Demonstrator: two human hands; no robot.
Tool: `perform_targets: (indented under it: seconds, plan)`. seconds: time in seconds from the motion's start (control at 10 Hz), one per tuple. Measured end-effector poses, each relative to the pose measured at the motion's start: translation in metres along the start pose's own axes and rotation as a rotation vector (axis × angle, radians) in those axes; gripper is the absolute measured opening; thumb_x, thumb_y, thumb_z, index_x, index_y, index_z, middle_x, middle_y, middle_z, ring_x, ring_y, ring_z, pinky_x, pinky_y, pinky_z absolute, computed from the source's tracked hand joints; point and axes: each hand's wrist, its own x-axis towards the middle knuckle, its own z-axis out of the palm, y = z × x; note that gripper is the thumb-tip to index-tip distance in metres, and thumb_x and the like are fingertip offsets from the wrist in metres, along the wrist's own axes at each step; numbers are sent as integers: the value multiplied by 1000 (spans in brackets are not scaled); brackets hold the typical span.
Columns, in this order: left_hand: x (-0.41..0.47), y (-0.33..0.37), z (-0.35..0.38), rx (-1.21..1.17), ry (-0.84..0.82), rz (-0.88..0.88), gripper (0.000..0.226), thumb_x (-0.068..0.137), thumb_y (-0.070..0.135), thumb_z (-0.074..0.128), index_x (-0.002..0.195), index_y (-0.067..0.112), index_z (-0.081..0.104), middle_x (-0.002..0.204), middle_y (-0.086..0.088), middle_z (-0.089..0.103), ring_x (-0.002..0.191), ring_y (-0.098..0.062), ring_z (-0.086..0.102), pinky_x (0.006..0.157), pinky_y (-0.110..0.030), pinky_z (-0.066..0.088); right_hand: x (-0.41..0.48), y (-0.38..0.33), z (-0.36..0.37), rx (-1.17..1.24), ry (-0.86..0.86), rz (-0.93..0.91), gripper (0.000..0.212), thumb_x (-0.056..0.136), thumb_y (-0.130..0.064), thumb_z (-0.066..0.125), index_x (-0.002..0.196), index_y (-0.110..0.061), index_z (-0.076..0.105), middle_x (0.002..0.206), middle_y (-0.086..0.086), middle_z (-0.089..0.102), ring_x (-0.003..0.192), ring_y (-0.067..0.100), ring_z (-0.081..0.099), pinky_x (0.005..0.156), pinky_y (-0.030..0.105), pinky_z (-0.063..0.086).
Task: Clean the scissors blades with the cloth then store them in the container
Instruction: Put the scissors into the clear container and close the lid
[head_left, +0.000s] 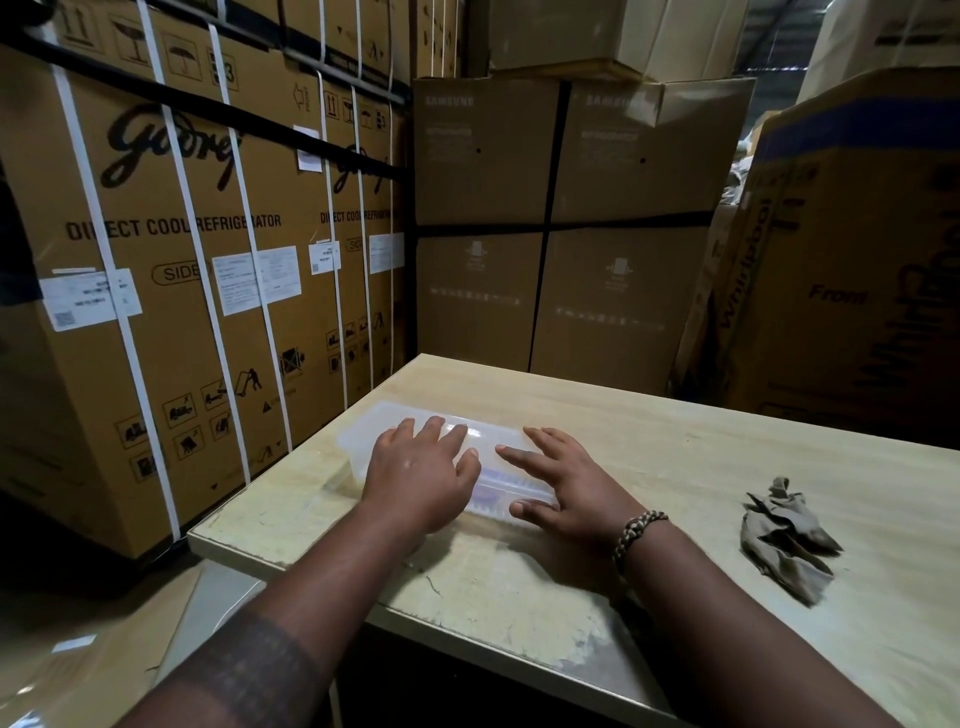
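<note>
At the nine o'clock side of my view, strapped cardboard boxes (156, 260) stand close beside the table (675, 441). Just inside that edge, toward the table's ten o'clock corner, lies the clear plastic container (363, 436), long side running from ten toward four o'clock, its lid on.

My left hand (421, 473) lies palm down on the lid, fingers spread and nearly straight, gripping nothing. Between the hands a faint purple shape (491, 475) shows through the plastic. It may be the scissors' handles, but I cannot tell, and I see no scissors anywhere else. My right hand (566, 483) lies flat on the lid's four o'clock end, fingers splayed, thumb at the near rim, also holding nothing. A braided bracelet (636, 535) sits on that wrist. Well apart, at three o'clock, the crumpled cloth (784, 535) rests on the table, touched by neither hand.

I judge this to be the closing of the lid, so the task looks nearly done. To do it well, I would press at the rim rather than the middle, since thin plastic probably bows there. I would work both palms outward to the two ends, check each corner seats, and push straight down so the box does not slide toward the nine o'clock edge.
</note>
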Motion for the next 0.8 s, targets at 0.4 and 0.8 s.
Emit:
perform_targets:
  seconds: [0.4,0.8]
  plan:
    - [25,-30,-19,4,-117,-122,73,98,75,21,161,40,35,173,-2,25,159,-33,19,124,-55,17,-6,-8,-5,-23,30,21,65,94,-62,57,153,-52,33,169,-9,20,155,17,10,123,39,19]
    - [37,-27,-27,44,-250,-170,81,98,73,23,167,32,20,175,-7,15,161,-31,12,127,-59,9,-9,-9,-10,-9,-12,-2,74,91,-70,54,156,-52,24,171,-9,10,157,16,1,127,47,13]
